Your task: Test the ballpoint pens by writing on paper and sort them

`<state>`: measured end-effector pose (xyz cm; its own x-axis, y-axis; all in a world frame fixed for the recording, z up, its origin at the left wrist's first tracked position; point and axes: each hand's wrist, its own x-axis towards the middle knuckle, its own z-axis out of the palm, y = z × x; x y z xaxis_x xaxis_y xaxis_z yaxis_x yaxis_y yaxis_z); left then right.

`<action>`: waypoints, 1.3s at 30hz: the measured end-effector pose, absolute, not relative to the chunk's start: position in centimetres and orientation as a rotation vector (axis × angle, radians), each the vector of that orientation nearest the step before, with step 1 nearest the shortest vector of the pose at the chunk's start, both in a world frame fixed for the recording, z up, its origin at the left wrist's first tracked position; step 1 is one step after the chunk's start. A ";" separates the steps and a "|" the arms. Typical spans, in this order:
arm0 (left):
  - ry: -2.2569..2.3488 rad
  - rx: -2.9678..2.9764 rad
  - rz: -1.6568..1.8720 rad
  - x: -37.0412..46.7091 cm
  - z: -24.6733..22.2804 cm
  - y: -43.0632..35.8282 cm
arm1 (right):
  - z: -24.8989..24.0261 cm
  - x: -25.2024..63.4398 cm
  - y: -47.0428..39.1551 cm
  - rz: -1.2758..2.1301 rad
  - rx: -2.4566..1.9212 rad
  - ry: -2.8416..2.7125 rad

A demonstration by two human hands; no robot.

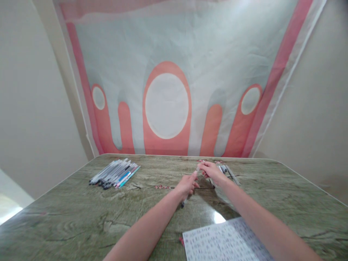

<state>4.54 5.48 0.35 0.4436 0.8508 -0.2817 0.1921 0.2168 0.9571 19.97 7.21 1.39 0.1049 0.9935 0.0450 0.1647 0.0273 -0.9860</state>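
Note:
My left hand [187, 184] is closed around a pen [183, 203], whose dark end points down toward me over the middle of the table. Just right of it and slightly farther away, my right hand [208, 169] is closed, its fingertips pinched near the upper end of that pen. What it pinches is too small to make out. Several pens [231, 174] lie beside and partly behind my right hand. A large pile of pens [114, 174], mostly clear with dark ends and a few blue and pink ones, rests on the left of the table.
A sheet covered in handwriting [220, 243] lies at the near edge, partly under my right forearm. The wood-patterned table [67, 224] reaches back to a hanging cloth [198, 54] with red and white shapes. Walls stand on both sides.

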 end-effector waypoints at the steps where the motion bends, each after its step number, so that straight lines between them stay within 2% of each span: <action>1: 1.066 1.399 0.558 4.5 0.4 5.0 | 1.5 20.7 7.5 0.992 -1.334 -1.231; 5: 1.056 1.859 0.404 4.9 1.0 2.1 | 1.1 23.7 8.8 0.830 -1.396 -1.196; 11: 1.003 2.352 0.222 5.9 2.2 -1.2 | -0.6 23.8 11.2 0.572 -1.579 -1.528; 19: 0.926 2.315 0.494 4.8 1.7 0.2 | -0.8 22.1 12.9 0.433 -1.677 -1.734; 29: 0.931 2.074 0.573 4.6 0.9 2.1 | -0.7 24.8 12.9 0.316 -1.787 -1.760; 33: 1.001 1.672 0.705 4.7 0.5 4.7 | -0.4 25.3 12.6 0.361 -1.732 -1.814; 39: 0.851 0.883 0.740 4.3 -0.2 7.3 | 0.4 26.6 11.9 0.477 -1.734 -1.862</action>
<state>4.32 7.26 -0.18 0.4654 0.8276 -0.3138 -0.1962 0.4422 0.8752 26.62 11.89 0.38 -0.0205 0.9886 0.1494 0.7948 0.1068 -0.5974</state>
